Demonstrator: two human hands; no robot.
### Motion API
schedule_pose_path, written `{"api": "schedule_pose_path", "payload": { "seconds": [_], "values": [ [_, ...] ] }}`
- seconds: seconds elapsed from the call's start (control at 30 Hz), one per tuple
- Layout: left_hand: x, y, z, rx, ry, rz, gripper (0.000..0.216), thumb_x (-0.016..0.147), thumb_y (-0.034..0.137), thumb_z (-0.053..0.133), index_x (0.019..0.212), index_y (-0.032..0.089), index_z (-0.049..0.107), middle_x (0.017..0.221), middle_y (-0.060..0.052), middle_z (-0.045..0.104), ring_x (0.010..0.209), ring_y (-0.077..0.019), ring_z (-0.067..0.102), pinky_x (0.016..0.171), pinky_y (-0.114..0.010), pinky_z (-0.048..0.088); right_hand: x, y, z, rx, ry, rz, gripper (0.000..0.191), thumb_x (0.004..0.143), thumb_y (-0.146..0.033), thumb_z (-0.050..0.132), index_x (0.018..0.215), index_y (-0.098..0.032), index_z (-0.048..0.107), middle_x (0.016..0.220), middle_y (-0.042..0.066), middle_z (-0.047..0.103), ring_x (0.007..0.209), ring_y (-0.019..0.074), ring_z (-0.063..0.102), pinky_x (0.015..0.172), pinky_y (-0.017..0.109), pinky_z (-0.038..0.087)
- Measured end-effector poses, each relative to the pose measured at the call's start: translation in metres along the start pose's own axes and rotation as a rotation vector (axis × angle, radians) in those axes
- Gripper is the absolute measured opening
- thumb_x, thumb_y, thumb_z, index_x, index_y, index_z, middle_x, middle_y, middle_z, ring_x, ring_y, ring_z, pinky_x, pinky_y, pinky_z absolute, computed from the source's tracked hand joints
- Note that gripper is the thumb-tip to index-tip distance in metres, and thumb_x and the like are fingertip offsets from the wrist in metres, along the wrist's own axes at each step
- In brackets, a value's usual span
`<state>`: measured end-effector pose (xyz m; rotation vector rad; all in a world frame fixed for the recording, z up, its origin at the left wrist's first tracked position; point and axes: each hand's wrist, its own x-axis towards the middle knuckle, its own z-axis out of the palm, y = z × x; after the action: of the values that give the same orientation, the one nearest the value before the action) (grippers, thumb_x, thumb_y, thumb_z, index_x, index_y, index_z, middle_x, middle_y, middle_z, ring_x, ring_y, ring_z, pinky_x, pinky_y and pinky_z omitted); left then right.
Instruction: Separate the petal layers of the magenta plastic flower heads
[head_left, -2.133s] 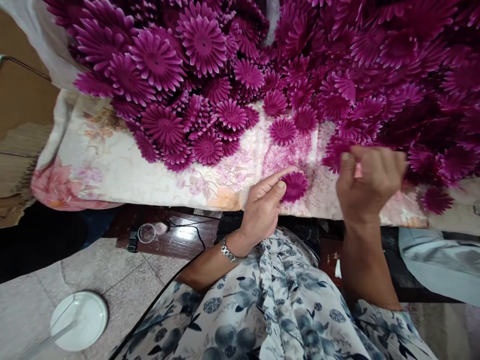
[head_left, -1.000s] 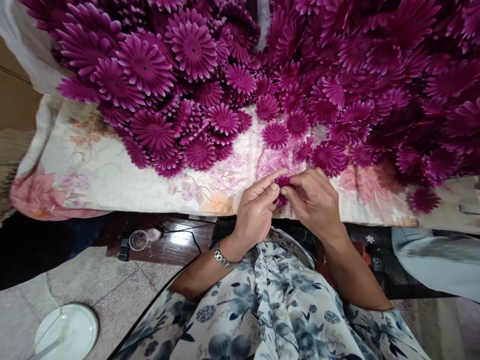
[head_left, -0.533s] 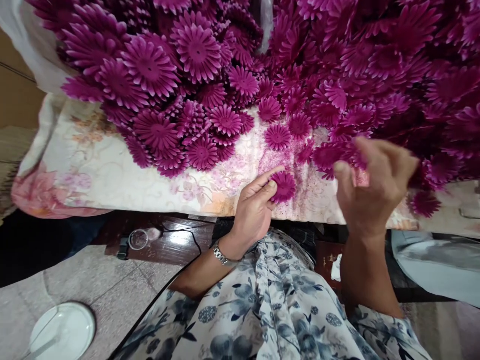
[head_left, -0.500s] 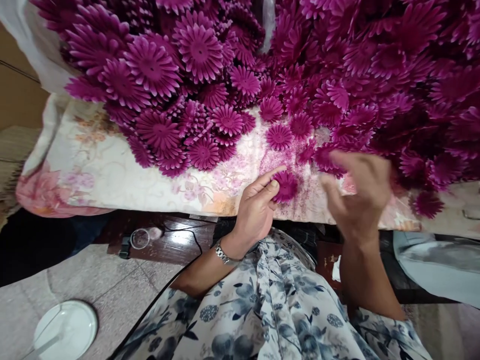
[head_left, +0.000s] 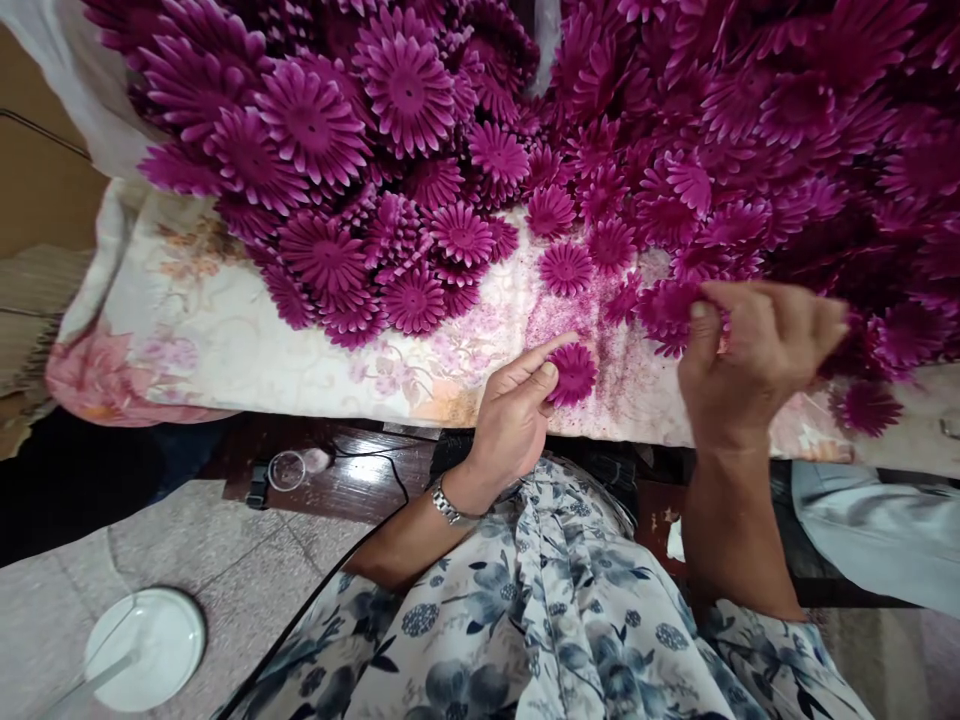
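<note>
My left hand (head_left: 514, 410) is closed, pinching a magenta artificial flower head (head_left: 574, 375) between thumb and forefinger, just above the cloth-covered table edge. The flower has narrow petals with paler tips. My right hand (head_left: 757, 350) is over the right-hand heap of flower heads (head_left: 795, 110). Its thumb and forefinger stand a little apart, with magenta petals showing behind the gap. The other fingers are bent and slightly blurred, and nothing held can be made out. Close to its thumb lies a flower cluster (head_left: 667, 310) on the cloth.
A second heap of flower heads (head_left: 315, 120) is at the left. The floral cloth (head_left: 202, 350) carries purple specks near the middle. On the floor at lower left is a round white base (head_left: 146, 650). A person's light grey trouser leg (head_left: 877, 530) is at my right.
My right hand has moved to the right over the heap, and its thumb and forefinger have come closer together. My left hand keeps the flower head in nearly the same place.
</note>
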<state>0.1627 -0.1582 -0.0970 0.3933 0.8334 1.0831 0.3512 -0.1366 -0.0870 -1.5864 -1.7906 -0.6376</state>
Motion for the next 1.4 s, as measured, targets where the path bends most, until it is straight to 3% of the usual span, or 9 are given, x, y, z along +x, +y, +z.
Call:
{"api": "schedule_pose_path", "payload": {
  "seconds": [0.1, 0.33, 0.5, 0.63, 0.7, 0.97, 1.2, 1.3, 1.4],
  "values": [
    [0.001, 0.001, 0.0, -0.006, 0.016, -0.021, 0.031, 0.073, 0.028, 0.07, 0.103, 0.019, 0.073, 0.059, 0.002, 0.057, 0.053, -0.0067, 0.039, 0.055, -0.021, 0.035, 0.005, 0.005, -0.008, -0.043, 0.011, -0.011, 0.034, 0.082, -0.032, 0.064, 0.112, -0.016, 0.064, 0.108, 0.015, 0.066, 0.098, 0.0276, 0.058, 0.081, 0.041, 0.038],
    [-0.001, 0.0, 0.008, -0.025, -0.033, -0.05, 0.03, 0.072, 0.025, 0.07, 0.101, 0.019, 0.074, 0.071, -0.001, 0.066, 0.063, -0.0082, 0.051, 0.065, -0.021, 0.043, -0.007, -0.058, -0.009, 0.604, -0.412, -0.053, 0.006, 0.085, -0.024, 0.06, 0.083, -0.02, 0.057, 0.071, 0.0, 0.061, 0.069, 0.0137, 0.054, 0.068, 0.03, 0.041],
    [-0.002, -0.003, 0.004, 0.011, -0.021, -0.007, 0.03, 0.072, 0.028, 0.073, 0.101, 0.019, 0.074, 0.075, -0.002, 0.069, 0.066, -0.009, 0.053, 0.07, -0.022, 0.044, -0.01, -0.048, -0.001, 0.633, -0.331, 0.017, 0.009, 0.086, -0.02, 0.058, 0.077, -0.021, 0.056, 0.065, -0.002, 0.056, 0.063, 0.0126, 0.05, 0.063, 0.028, 0.039],
    [-0.002, 0.001, 0.002, 0.012, -0.008, -0.001, 0.032, 0.072, 0.03, 0.072, 0.102, 0.019, 0.073, 0.068, -0.001, 0.067, 0.063, -0.0094, 0.053, 0.071, -0.024, 0.044, -0.003, -0.008, -0.002, 0.157, -0.008, 0.014, 0.006, 0.083, -0.026, 0.062, 0.081, -0.021, 0.063, 0.075, 0.004, 0.061, 0.074, 0.0177, 0.052, 0.072, 0.035, 0.034],
    [-0.001, 0.003, 0.002, 0.009, 0.017, -0.013, 0.031, 0.072, 0.028, 0.073, 0.101, 0.019, 0.074, 0.061, 0.002, 0.061, 0.058, -0.0072, 0.049, 0.065, -0.021, 0.042, 0.001, 0.003, -0.006, -0.025, -0.002, 0.046, 0.015, 0.084, -0.031, 0.062, 0.094, -0.021, 0.066, 0.095, 0.01, 0.064, 0.091, 0.0246, 0.054, 0.08, 0.04, 0.033],
    [-0.001, -0.001, 0.007, 0.041, 0.007, -0.028, 0.034, 0.071, 0.03, 0.073, 0.104, 0.02, 0.073, 0.06, 0.002, 0.06, 0.051, -0.005, 0.041, 0.053, -0.019, 0.036, -0.01, -0.053, -0.009, 0.568, -0.4, -0.078, 0.007, 0.084, -0.025, 0.061, 0.083, -0.02, 0.056, 0.07, 0.0, 0.059, 0.067, 0.0137, 0.052, 0.066, 0.029, 0.041],
    [-0.003, -0.004, 0.006, 0.057, -0.01, 0.055, 0.028, 0.071, 0.03, 0.073, 0.097, 0.021, 0.075, 0.094, -0.005, 0.073, 0.099, -0.018, 0.061, 0.088, -0.027, 0.045, -0.01, -0.034, -0.001, 0.399, -0.236, -0.069, 0.003, 0.084, -0.018, 0.058, 0.082, -0.02, 0.06, 0.067, 0.001, 0.06, 0.065, 0.0147, 0.051, 0.065, 0.03, 0.04],
    [-0.002, -0.001, 0.003, 0.04, 0.002, 0.032, 0.03, 0.072, 0.03, 0.073, 0.1, 0.02, 0.074, 0.086, -0.004, 0.073, 0.086, -0.0151, 0.062, 0.081, -0.026, 0.046, 0.0, -0.002, -0.002, 0.047, 0.016, -0.049, 0.01, 0.083, -0.025, 0.061, 0.09, -0.021, 0.067, 0.076, 0.006, 0.064, 0.076, 0.0205, 0.055, 0.073, 0.036, 0.035],
    [-0.001, 0.001, 0.001, 0.027, 0.027, -0.006, 0.032, 0.072, 0.03, 0.073, 0.103, 0.02, 0.073, 0.064, 0.001, 0.065, 0.06, -0.0082, 0.051, 0.064, -0.022, 0.043, 0.009, 0.011, -0.008, -0.072, 0.035, 0.007, 0.033, 0.082, -0.035, 0.064, 0.11, -0.019, 0.066, 0.105, 0.015, 0.065, 0.097, 0.0285, 0.055, 0.081, 0.042, 0.033]
  ]
}}
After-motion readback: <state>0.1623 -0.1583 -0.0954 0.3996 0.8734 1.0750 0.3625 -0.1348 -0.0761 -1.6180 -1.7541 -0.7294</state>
